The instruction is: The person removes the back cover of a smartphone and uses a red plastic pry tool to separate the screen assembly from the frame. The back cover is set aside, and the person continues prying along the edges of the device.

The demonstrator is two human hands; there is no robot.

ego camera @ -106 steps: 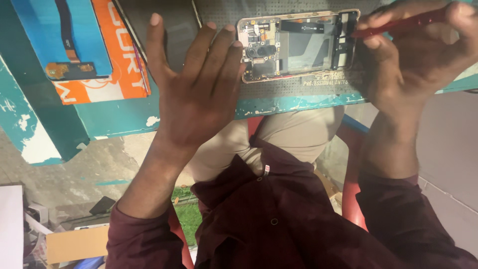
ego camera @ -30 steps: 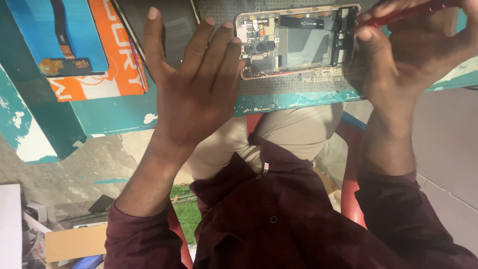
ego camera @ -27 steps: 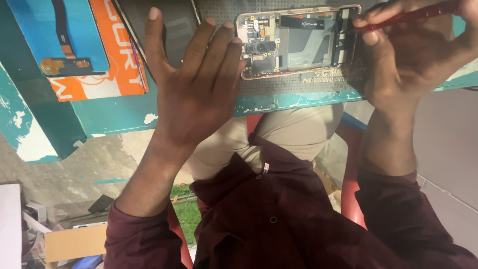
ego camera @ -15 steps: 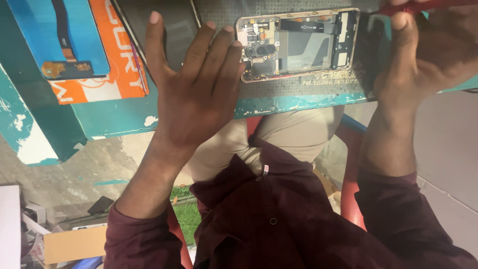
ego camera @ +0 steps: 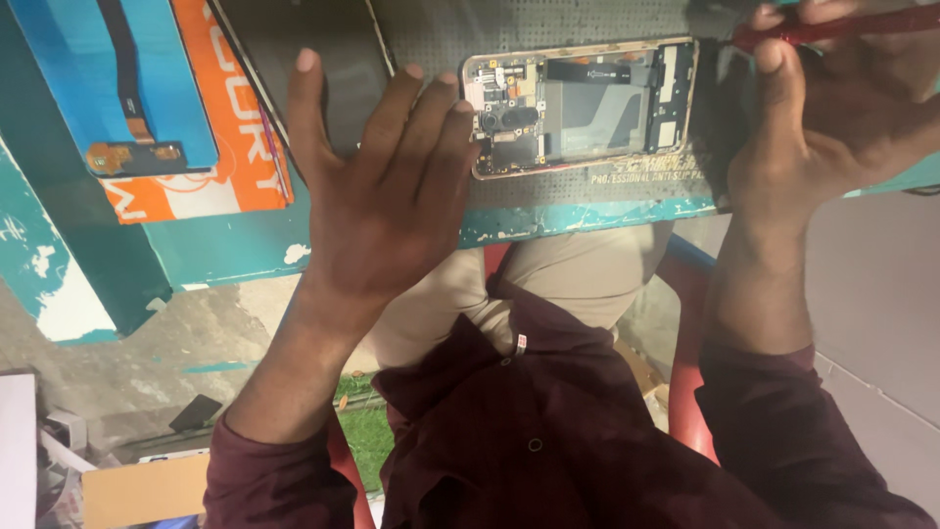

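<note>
The left hand is laid flat, fingers spread, fingertips beside the opened phone — a red tool is pinched by the right hand, its tip cut off.

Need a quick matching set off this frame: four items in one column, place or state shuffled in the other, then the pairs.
Things:
1. opened phone
2. left hand
3. red tool
4. orange and blue box

Place or state:
A. held in the right hand, top right
B. far left on the bench, a flex cable lying on it
C. back cover off, circuit boards showing
D. spread flat, fingertips at the phone's left end

Pairs: 1-C, 2-D, 3-A, 4-B
</note>
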